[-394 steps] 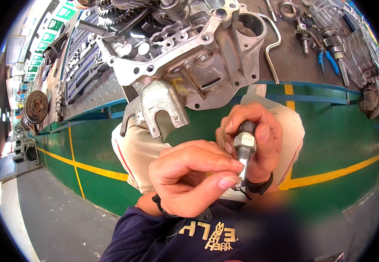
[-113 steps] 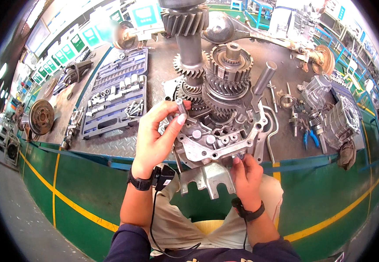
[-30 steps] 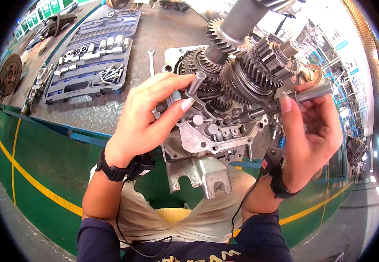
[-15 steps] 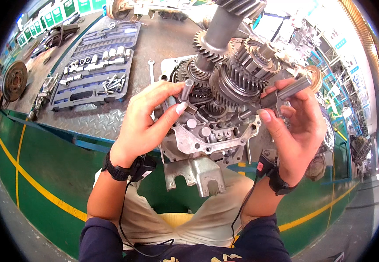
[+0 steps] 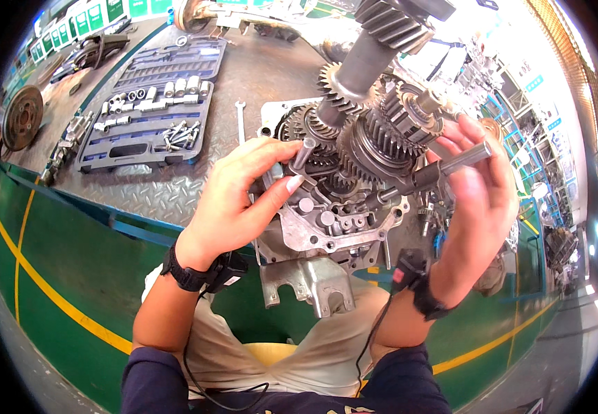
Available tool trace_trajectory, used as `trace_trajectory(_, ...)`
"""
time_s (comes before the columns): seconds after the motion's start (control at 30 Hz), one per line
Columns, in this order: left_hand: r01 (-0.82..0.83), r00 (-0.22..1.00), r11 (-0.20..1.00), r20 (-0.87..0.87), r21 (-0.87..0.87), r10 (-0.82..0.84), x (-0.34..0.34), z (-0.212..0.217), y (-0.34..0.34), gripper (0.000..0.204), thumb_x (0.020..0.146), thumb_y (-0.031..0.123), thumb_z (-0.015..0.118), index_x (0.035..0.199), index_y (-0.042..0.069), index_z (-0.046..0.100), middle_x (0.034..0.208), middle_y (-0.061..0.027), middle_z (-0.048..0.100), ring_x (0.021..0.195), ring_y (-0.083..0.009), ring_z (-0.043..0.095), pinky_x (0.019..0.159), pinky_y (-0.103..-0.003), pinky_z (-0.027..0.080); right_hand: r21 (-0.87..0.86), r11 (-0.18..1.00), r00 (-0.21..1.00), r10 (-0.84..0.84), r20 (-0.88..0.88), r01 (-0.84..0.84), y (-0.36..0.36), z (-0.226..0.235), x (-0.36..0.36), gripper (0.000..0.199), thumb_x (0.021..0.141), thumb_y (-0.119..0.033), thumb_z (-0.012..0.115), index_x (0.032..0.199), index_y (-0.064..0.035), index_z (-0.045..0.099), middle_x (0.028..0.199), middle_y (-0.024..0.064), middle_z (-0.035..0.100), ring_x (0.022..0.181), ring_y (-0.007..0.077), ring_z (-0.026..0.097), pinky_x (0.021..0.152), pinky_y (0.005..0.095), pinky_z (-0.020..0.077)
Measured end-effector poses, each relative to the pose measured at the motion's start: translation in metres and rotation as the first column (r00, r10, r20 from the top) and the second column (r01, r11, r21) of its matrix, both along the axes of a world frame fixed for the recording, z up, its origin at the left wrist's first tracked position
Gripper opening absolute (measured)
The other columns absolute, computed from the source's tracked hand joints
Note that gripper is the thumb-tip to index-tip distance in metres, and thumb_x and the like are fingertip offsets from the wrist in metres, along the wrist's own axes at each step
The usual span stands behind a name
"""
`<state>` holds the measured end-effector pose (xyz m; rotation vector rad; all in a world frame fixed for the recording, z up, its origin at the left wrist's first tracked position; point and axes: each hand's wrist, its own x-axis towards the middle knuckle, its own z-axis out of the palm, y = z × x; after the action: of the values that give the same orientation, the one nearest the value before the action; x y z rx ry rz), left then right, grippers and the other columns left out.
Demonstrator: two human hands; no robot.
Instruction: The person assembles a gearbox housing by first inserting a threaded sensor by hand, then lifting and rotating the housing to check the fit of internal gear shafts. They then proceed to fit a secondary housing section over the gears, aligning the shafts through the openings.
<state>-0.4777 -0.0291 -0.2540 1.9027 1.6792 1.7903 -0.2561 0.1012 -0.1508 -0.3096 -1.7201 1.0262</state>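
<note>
A metal gearbox housing (image 5: 313, 238) stands on the bench in front of me, with shafts and gears rising out of it. My left hand (image 5: 233, 196) pinches a short metal rod (image 5: 304, 153) at the housing's left side, index finger and thumb around it. My right hand (image 5: 482, 186) is beside a longer shift rod (image 5: 451, 164) that sticks out to the right. Its fingers are spread behind the rod, and the thumb is blurred in front. A tall gear shaft (image 5: 355, 74) leans to the right above a thick gear cluster (image 5: 378, 141).
To the left lies an open socket set case (image 5: 151, 152) with sockets and bits. A wrench (image 5: 240, 121) rests between the case and the housing. A brake disc (image 5: 23, 117) stands at the far left, and small metal parts (image 5: 429, 214) lie right of the housing.
My right hand has loosened from the shift rod, its fingers spreading and its thumb drawing off. My left hand keeps its pinch on the short rod. The view has shifted slightly.
</note>
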Motion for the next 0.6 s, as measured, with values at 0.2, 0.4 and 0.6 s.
trace_trajectory(0.2, 0.002, 1.0, 1.0, 0.003, -0.012, -0.002, 0.001, 0.002, -0.004, 0.035, 0.092, 0.003, 0.072, 0.127, -0.003, 0.069, 0.117, -0.0177, 0.073, 0.103, -0.03, 0.07, 0.094, -0.038, 0.052, 0.163, 0.897, 0.906, -0.421, 0.037, 0.41, -0.015, -0.013, -0.039, 0.051, 0.084, -0.009, 0.09, 0.129, 0.0015, 0.068, 0.12, 0.011, 0.071, 0.112, 0.0197, 0.066, 0.097, 0.034, 0.0527)
trace_trajectory(0.4, 0.007, 1.0, 1.0, 0.021, -0.027, -0.007, 0.001, 0.001, -0.007, 0.04, 0.092, 0.005, 0.073, 0.132, -0.001, 0.068, 0.115, -0.0172, 0.071, 0.1, -0.029, 0.068, 0.089, -0.036, 0.052, 0.122, 0.944, 0.951, -0.308, -0.001, 0.306, -0.008, -0.02, -0.043, 0.057, 0.086, -0.008, 0.089, 0.135, 0.0035, 0.064, 0.122, 0.0136, 0.07, 0.112, 0.0194, 0.066, 0.096, 0.0343, 0.0521)
trace_trajectory(0.6, 0.002, 1.0, 0.999, -0.01, -0.043, -0.003, 0.002, 0.002, -0.005, 0.039, 0.092, 0.005, 0.074, 0.13, -0.002, 0.068, 0.116, -0.0176, 0.072, 0.1, -0.0298, 0.069, 0.089, -0.036, 0.053, 0.14, 0.957, 0.965, -0.26, 0.016, 0.255, -0.008, -0.022, -0.041, 0.061, 0.086, -0.004, 0.087, 0.14, 0.0048, 0.059, 0.124, 0.0138, 0.069, 0.111, 0.0183, 0.065, 0.1, 0.0328, 0.0493)
